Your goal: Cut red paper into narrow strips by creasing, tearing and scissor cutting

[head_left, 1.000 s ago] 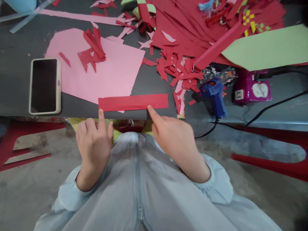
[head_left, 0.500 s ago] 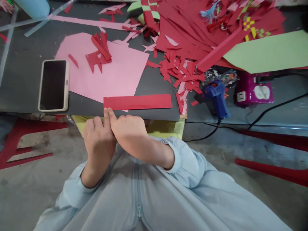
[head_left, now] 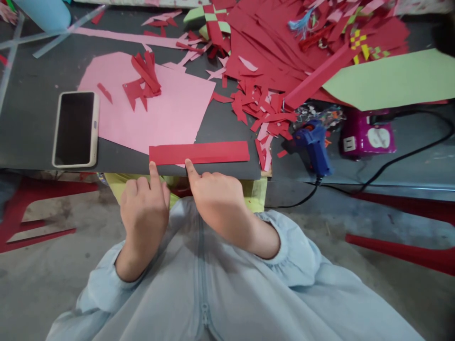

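A long red paper strip (head_left: 199, 153) lies flat along the near edge of the dark table (head_left: 31, 128). My left hand (head_left: 144, 208) has its other fingers curled and its index fingertip pressed on the strip's lower left corner. My right hand (head_left: 216, 199) is curled the same way, its index fingertip on the strip's lower edge a short way right of the left finger. Neither hand holds anything. A large pink sheet (head_left: 163, 109) lies just behind the strip, partly under it.
A phone (head_left: 75, 129) lies screen-up at the left. Red paper scraps and strips (head_left: 270, 61) pile up at the back right beside a green sheet (head_left: 391, 78). A blue glue gun (head_left: 314, 147) and a purple socket box (head_left: 368, 137) with black cables sit at right. Red stool legs (head_left: 401, 251) stand on the floor.
My right index finger slid along the strip's lower edge from right of middle to beside the left finger, then back right a little. The left finger stayed on the left corner.
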A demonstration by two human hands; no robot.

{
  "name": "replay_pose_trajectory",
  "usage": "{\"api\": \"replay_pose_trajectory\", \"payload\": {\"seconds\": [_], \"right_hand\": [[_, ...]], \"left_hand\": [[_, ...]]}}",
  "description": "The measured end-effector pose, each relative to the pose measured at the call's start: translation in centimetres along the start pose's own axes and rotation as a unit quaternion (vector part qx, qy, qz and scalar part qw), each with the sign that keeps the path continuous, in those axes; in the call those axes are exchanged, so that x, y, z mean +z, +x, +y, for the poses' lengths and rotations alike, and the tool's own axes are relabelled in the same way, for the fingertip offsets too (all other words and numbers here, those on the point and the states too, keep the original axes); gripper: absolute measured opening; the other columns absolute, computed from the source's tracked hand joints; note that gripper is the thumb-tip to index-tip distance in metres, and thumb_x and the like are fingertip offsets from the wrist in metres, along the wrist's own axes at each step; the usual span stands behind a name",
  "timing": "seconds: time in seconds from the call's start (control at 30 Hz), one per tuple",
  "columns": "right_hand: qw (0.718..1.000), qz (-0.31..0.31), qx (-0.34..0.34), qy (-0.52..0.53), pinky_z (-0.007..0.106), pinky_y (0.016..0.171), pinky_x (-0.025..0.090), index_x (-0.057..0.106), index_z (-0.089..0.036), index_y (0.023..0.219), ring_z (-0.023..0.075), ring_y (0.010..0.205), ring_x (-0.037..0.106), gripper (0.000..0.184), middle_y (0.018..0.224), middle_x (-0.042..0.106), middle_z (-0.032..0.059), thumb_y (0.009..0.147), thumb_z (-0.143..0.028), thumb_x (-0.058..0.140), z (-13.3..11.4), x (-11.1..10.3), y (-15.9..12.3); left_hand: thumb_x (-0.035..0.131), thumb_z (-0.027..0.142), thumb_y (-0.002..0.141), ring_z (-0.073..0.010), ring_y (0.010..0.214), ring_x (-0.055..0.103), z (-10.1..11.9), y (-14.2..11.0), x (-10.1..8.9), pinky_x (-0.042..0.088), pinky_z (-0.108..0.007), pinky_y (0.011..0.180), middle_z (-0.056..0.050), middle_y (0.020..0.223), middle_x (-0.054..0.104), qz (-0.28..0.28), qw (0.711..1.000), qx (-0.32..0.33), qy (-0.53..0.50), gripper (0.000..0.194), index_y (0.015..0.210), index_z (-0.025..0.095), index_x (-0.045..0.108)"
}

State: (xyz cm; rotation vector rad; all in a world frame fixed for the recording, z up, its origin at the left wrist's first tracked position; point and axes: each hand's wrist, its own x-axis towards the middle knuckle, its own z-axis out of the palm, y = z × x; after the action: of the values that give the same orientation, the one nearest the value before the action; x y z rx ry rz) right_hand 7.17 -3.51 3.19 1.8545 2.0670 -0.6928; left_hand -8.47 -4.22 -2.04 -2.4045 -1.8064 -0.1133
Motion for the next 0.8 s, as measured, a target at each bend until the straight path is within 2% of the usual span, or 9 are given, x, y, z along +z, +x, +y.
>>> {"api": "replay_pose_trajectory", "payload": {"seconds": [0.27,0.57,0.8], "right_hand": [[0.998,0.010,0.054,-0.034,0.029,0.054,0.046,0.029,-0.016,0.158,0.0220,0.074,0.069,0.069,0.082,0.072,0.0135,0.090,-0.004,0.035,2.6,0.5,-1.4],[0.991,0.061,0.096,-0.069,0.027,0.047,0.033,0.038,-0.022,0.155,0.0193,0.065,0.068,0.061,0.074,0.071,0.0074,0.095,-0.013,0.041,5.0,1.4,-2.8],[0.984,0.065,0.150,-0.072,0.028,0.046,0.028,0.046,-0.025,0.151,0.0199,0.064,0.068,0.057,0.078,0.074,0.0083,0.095,-0.017,0.044,6.6,1.5,-3.0]], "left_hand": [[0.032,0.036,0.099,-0.0252,0.073,0.051,-0.1,0.4,-0.5,0.037,-0.036,0.065,-0.010,0.071,0.060,-0.027,0.998,0.025,0.048,0.059,0.142,0.002,0.054],[0.029,0.036,0.101,-0.0256,0.072,0.055,0.4,0.9,-1.3,0.034,-0.035,0.061,-0.011,0.068,0.063,-0.063,0.996,-0.003,0.056,0.058,0.142,0.003,0.053],[0.028,0.038,0.100,-0.0289,0.078,0.058,0.8,1.3,-1.9,0.039,-0.038,0.064,-0.013,0.074,0.065,-0.120,0.991,-0.049,0.030,0.061,0.146,0.005,0.050]]}}
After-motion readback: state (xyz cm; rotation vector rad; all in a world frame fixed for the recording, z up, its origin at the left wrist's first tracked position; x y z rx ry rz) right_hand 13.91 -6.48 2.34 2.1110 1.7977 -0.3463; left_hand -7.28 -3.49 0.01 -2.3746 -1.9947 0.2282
